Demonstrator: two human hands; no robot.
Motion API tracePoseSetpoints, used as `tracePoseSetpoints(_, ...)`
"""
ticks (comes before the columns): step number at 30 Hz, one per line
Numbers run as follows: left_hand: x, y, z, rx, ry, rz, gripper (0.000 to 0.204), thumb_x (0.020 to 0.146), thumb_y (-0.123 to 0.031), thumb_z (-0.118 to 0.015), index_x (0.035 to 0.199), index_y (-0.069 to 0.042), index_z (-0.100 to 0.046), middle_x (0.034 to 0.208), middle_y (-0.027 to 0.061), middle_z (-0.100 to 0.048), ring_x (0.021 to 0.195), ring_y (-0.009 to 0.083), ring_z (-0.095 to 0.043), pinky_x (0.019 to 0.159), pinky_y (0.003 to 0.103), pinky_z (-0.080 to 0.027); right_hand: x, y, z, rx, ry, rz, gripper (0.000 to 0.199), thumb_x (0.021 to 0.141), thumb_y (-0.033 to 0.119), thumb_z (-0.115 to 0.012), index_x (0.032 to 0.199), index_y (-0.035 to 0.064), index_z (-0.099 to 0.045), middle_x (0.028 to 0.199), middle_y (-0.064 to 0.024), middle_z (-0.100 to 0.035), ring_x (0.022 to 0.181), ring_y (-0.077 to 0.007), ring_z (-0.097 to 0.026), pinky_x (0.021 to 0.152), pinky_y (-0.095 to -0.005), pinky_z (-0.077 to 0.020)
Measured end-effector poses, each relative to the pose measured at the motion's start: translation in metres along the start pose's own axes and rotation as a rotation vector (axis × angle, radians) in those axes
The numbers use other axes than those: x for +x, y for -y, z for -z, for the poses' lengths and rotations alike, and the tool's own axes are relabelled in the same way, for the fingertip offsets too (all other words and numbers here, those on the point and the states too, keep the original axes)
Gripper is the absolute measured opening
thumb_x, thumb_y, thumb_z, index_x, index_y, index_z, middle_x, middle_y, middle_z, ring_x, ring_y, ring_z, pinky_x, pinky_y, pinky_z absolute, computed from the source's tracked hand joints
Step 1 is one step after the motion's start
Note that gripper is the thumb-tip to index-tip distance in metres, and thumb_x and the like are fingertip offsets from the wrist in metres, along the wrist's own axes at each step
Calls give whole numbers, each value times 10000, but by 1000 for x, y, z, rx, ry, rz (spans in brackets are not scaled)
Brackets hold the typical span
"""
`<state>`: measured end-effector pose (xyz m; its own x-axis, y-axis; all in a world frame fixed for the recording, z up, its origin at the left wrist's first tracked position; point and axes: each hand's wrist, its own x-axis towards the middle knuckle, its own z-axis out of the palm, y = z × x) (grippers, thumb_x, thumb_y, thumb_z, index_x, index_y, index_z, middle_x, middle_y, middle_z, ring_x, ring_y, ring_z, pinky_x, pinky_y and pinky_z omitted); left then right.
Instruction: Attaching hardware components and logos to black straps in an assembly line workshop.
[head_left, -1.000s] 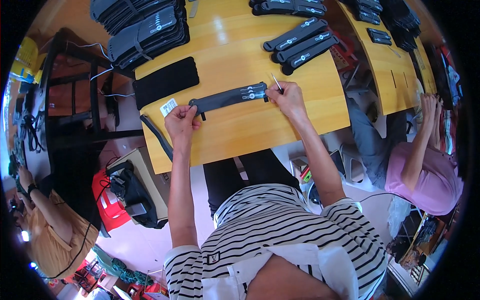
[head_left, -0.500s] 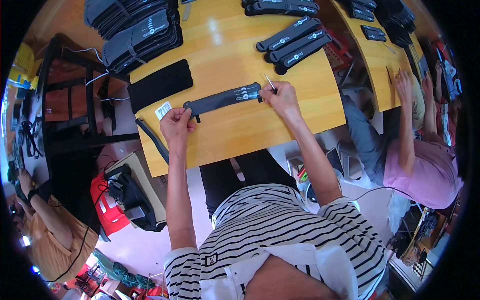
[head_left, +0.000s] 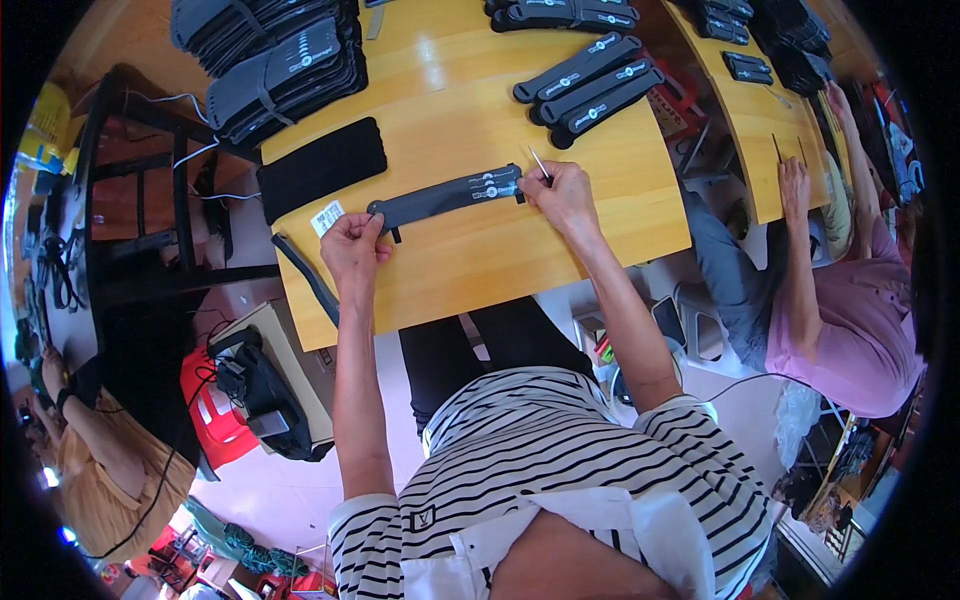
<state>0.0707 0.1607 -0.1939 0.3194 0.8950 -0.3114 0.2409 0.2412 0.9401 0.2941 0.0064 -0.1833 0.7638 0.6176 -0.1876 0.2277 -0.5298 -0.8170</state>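
A long black strap (head_left: 440, 203) with white print near its right end is stretched between my hands above the yellow table. My left hand (head_left: 352, 245) pinches its left end, where a white label (head_left: 327, 218) sticks out beside my fingers. The strap's right end is between the fingers of my right hand (head_left: 560, 195). A thin pointed metal tool (head_left: 538, 160) with a dark handle also juts up from that hand; its exact kind is unclear. Small black tabs hang below the strap near both ends. A flat black fabric piece (head_left: 322, 170) lies beyond my left hand.
Banded stacks of black straps (head_left: 290, 80) stand at the far left. Several folded straps (head_left: 600, 90) lie far right on the table (head_left: 470, 270). A narrow dark strip (head_left: 305, 275) lies at the left edge. A co-worker in pink (head_left: 845, 320) sits right, another person in orange (head_left: 120, 470) left.
My hands and the strap stay almost still. On the right, the co-worker's arms have shifted, one reaching farther toward the piles on the other table.
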Motion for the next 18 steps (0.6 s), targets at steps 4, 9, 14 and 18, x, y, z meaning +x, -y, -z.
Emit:
tracePoseSetpoints(4, 1, 1, -1, -8, -3, -8, 101, 788, -65, -654, 772, 15, -594, 585, 36, -566, 412, 80, -517, 376, 189, -410, -1, 2, -1, -82, -29, 17, 141, 704, 182, -662, 688, 43, -644, 588, -102, -605, 572, -249, -605, 563, -354, -462)
tracePoseSetpoints(9, 1, 3, -2, 20, -20, -18, 102, 783, -64, -657, 770, 16, -594, 575, 37, -565, 411, 82, -520, 378, 191, -413, -7, 13, 1, -186, -57, 44, 138, 712, 180, -651, 677, 48, -633, 619, -128, -614, 614, -297, -615, 589, -389, -475)
tracePoseSetpoints(14, -1, 2, -1, 71, -43, -41, 110, 779, -64, -659, 759, 21, -591, 572, 38, -569, 411, 86, -529, 381, 196, -419, -11, 19, -1, -208, -82, 62, 139, 726, 180, -637, 688, 47, -620, 648, -147, -618, 654, -328, -614, 612, -414, -476)
tracePoseSetpoints(18, 1, 5, -3, 46, -27, -55, 115, 773, -62, -663, 761, 29, -594, 576, 48, -579, 414, 95, -542, 386, 203, -431, -12, 17, -2, -235, -105, 101, 135, 732, 178, -628, 702, 47, -615, 673, -155, -622, 678, -340, -613, 627, -426, -477)
